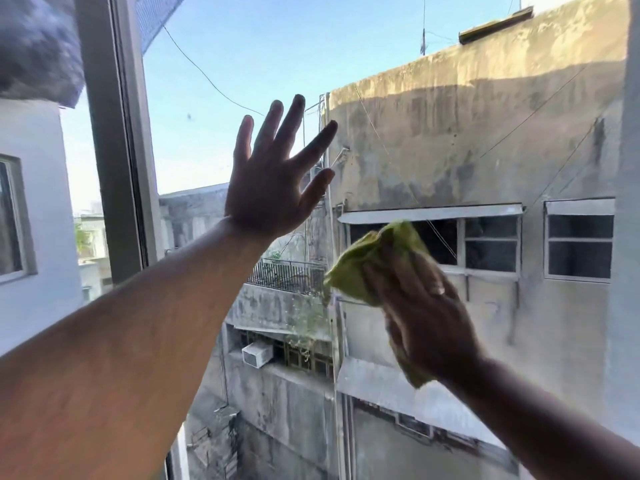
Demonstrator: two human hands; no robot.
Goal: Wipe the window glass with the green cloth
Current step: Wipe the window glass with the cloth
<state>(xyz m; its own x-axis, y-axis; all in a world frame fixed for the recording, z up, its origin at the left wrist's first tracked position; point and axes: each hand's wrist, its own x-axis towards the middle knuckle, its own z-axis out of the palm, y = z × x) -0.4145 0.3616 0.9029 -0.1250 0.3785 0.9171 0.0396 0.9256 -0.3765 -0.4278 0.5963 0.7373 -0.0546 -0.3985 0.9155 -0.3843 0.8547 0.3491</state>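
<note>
Both hands up at the window glass [214,109], cloth in the right.

My left hand [268,188] is spread flat, fingers apart, palm toward the glass just right of the window frame [114,140]; can't tell if it actually touches. It holds nothing. My right hand [420,313] is lower and further right of the frame, clamped on the bunched green cloth [367,268], pressing it at the pane. Cloth sticks out up-left past my fingers, and a strip hangs below my wrist. The right hand is motion-blurred. Hands well apart. Weathered concrete building [467,140] shows through the glass.
</note>
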